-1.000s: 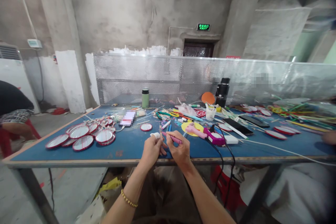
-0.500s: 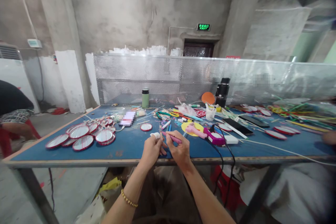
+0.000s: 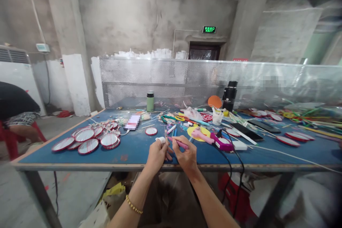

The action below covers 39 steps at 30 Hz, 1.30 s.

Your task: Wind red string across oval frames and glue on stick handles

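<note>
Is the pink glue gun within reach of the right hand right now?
Probably yes: the glue gun lies just beyond the right hand, bare table between, but that hand holds a pink stick.

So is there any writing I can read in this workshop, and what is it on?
"EXIT": green lit sign above the dark doorway; the row of characters over it is too small to read.
Red strip right of the doorway: too small to read.
Pixelated patch on the blue table: unreadable.

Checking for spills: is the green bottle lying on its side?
No, the green bottle stands upright on the table.
</note>
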Available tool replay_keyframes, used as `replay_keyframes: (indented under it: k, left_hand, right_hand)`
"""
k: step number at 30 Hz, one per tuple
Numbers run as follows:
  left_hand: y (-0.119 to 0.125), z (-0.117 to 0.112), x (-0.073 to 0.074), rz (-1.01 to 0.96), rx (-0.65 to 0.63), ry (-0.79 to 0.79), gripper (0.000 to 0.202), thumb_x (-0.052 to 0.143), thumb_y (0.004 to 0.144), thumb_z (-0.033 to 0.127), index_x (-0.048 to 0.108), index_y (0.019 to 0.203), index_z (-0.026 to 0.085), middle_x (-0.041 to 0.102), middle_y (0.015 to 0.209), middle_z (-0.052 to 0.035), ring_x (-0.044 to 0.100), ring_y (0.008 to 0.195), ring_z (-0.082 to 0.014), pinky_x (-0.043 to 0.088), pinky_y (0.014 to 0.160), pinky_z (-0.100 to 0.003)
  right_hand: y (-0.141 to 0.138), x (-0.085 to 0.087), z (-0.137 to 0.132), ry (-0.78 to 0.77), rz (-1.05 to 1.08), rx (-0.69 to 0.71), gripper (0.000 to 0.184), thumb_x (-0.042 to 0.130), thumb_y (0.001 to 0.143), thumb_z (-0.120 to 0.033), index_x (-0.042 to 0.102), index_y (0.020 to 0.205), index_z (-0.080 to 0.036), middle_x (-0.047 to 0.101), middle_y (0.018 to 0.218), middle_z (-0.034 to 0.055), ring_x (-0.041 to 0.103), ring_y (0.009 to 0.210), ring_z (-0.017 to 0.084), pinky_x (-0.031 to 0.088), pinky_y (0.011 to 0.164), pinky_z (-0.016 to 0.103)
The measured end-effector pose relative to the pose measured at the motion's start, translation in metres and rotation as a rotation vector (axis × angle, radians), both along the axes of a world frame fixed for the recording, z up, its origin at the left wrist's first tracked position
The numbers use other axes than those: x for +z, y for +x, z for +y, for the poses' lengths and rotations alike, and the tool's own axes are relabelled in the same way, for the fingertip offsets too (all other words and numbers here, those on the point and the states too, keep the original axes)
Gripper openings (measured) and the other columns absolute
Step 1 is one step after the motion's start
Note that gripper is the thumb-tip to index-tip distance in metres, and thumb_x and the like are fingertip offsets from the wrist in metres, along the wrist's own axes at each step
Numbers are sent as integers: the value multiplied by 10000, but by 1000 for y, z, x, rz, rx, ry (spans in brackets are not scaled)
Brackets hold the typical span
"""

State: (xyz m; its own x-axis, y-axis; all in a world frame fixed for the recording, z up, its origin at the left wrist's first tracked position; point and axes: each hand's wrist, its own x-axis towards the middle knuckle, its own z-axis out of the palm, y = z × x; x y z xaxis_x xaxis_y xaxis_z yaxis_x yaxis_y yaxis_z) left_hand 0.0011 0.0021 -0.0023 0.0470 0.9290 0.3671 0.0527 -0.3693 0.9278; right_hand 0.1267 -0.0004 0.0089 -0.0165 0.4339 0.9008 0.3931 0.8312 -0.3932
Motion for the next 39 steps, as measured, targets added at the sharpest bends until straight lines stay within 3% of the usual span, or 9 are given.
replay_keyframes:
  k: [6,17,33,39]
  left_hand:
    - [0,4,-4,7,12,4,199,509,850,376,528,777,191,663,561,5,609,402,-127,413,383,-187]
    - [3,8,-9,-59,-8,-16,293,508,854,467,509,771,186,692,606,-20,611,392,-120,392,362,-172]
    - [1,3,-4,-67,-27,-39,229,520,827,402,522,834,173,690,616,-13,614,396,-117,391,368,-169]
    - [0,3,-3,-28,-17,-16,247,516,835,417,528,811,171,702,640,-30,621,416,-123,411,382,-177]
  right_hand:
    - [0,2,-1,21,10,9,151,546,908,-189,684,848,-193,676,763,33,636,700,161,521,680,288]
    - [0,2,-3,76,36,18,147,554,906,-169,682,841,-197,675,742,32,634,675,159,527,649,286]
    - [1,0,-2,-63,121,68,145,565,915,-207,696,857,-186,668,750,22,624,631,142,524,622,264]
    - [1,2,-3,-44,77,72,147,562,912,-204,690,845,-174,654,731,25,600,626,142,505,622,266]
